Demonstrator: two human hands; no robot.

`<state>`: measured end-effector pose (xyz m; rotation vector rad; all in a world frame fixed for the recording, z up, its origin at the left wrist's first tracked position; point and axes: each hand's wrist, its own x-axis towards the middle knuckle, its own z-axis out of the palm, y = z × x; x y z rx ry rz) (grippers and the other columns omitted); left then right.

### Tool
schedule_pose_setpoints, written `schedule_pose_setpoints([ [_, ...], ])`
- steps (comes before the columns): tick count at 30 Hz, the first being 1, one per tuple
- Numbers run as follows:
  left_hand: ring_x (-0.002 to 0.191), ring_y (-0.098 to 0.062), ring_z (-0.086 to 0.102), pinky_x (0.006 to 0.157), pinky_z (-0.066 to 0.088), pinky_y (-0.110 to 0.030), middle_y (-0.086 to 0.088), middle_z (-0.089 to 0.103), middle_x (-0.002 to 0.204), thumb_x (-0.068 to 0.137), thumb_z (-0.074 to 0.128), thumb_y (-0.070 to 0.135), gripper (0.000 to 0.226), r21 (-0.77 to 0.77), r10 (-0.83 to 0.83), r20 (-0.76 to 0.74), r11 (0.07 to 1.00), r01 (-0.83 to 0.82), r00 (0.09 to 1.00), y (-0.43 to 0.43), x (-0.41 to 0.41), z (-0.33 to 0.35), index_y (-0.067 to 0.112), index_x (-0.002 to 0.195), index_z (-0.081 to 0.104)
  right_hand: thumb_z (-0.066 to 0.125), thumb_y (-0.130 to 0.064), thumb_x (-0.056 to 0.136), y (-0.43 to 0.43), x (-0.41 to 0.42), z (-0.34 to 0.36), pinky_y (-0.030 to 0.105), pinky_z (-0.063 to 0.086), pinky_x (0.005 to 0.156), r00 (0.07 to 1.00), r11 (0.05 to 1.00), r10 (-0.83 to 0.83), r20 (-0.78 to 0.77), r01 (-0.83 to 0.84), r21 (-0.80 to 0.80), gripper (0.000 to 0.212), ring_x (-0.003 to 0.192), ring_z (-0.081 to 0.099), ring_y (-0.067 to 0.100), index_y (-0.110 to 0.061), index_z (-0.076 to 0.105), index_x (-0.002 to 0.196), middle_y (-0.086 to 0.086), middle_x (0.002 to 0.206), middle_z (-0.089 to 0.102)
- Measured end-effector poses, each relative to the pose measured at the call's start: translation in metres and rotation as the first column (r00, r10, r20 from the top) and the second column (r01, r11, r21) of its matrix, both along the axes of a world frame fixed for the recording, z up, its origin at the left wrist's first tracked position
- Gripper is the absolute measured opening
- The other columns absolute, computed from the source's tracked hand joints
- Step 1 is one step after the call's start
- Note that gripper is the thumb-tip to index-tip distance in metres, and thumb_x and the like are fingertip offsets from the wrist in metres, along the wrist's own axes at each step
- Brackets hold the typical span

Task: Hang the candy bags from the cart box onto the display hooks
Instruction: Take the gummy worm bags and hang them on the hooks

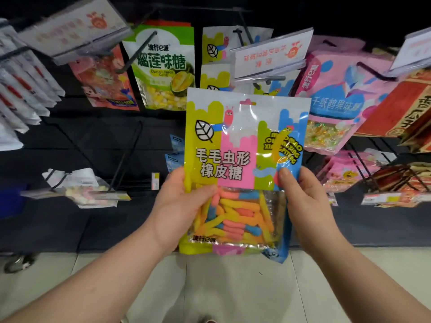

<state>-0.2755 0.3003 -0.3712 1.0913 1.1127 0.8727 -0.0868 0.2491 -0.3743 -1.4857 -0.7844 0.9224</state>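
I hold a gummy worm candy bag (242, 145) upright in front of the display, its yellow, pink, green and blue front facing me. My left hand (179, 206) grips its lower left edge with the thumb on the front. My right hand (305, 201) grips the lower right edge the same way. The bag's hang hole (247, 102) is at its top. Just above it a dark display hook (268, 79) sticks out, carrying matching gummy worm bags (214, 50) behind a price tag (271, 54). The cart box is out of view.
Durian candy bags (163, 66) hang to the left, pink paper-crane candy bags (333, 94) to the right, red-brown packs (401, 106) at far right. White bags (21, 89) fill the far left. An empty hook (123, 159) sits lower left. Pale floor tiles (233, 287) lie below.
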Motion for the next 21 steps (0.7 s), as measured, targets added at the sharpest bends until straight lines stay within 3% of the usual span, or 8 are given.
schedule_pose_setpoints([
  [3,0.095,-0.023,0.071,0.090,0.055,-0.045,-0.004,0.075,0.097,0.085,0.066,0.001,0.024,0.025,0.031,-0.058,0.999,-0.029,0.998,0.006,0.009,0.006,0.022,0.098,0.061,0.053,-0.027,0.096,0.006,0.004,0.007,0.030,0.056,0.072,0.999,0.999,-0.034,0.025,0.034,0.008,0.014,0.081,0.068,0.013,-0.023,0.065,0.089,-0.006,0.085,0.074],
  [5,0.097,-0.024,0.070,0.092,0.054,-0.049,-0.005,0.074,0.101,0.085,0.068,0.004,0.024,0.024,0.037,-0.078,0.999,-0.035,0.996,0.010,0.013,0.009,0.023,0.097,0.060,0.053,-0.027,0.096,0.010,0.006,0.010,0.027,0.055,0.071,0.998,0.999,-0.044,0.037,0.043,0.011,0.014,0.080,0.068,0.011,-0.022,0.065,0.091,-0.006,0.085,0.074],
  [7,0.095,-0.021,0.070,0.092,0.054,-0.047,-0.002,0.074,0.100,0.085,0.069,0.007,0.023,0.023,0.036,-0.093,0.999,-0.034,0.995,0.012,0.015,0.011,0.025,0.097,0.060,0.053,-0.027,0.096,0.014,0.006,0.012,0.026,0.055,0.072,0.998,0.999,-0.048,0.037,0.048,0.015,0.013,0.083,0.069,0.009,-0.022,0.065,0.093,-0.008,0.086,0.074],
  [12,0.099,-0.023,0.069,0.093,0.054,-0.047,-0.004,0.073,0.104,0.086,0.068,0.008,0.024,0.019,0.026,-0.090,1.000,-0.025,0.996,0.016,0.018,0.016,0.018,0.106,0.061,0.053,-0.026,0.096,0.020,0.006,0.016,0.039,0.053,0.083,0.997,0.998,-0.069,0.029,0.069,0.012,0.014,0.088,0.068,0.017,-0.022,0.064,0.089,-0.004,0.088,0.072],
  [17,0.095,-0.020,0.070,0.089,0.056,-0.044,-0.001,0.073,0.100,0.086,0.068,0.007,0.022,0.014,0.010,-0.062,1.000,-0.009,0.998,0.017,0.022,0.019,0.024,0.097,0.060,0.053,-0.028,0.096,0.021,0.010,0.017,0.050,0.053,0.091,0.997,0.997,-0.074,0.024,0.074,-0.014,0.015,0.097,0.069,0.027,-0.021,0.066,0.095,0.003,0.098,0.074],
  [21,0.094,-0.017,0.070,0.088,0.057,-0.041,0.003,0.073,0.098,0.087,0.067,0.007,0.023,0.012,-0.002,-0.048,1.000,0.002,0.999,0.017,0.023,0.018,0.026,0.096,0.059,0.052,-0.027,0.096,0.021,0.011,0.017,0.048,0.054,0.090,0.997,0.998,-0.068,0.022,0.068,-0.010,0.014,0.094,0.070,0.023,-0.023,0.066,0.096,-0.003,0.092,0.074],
])
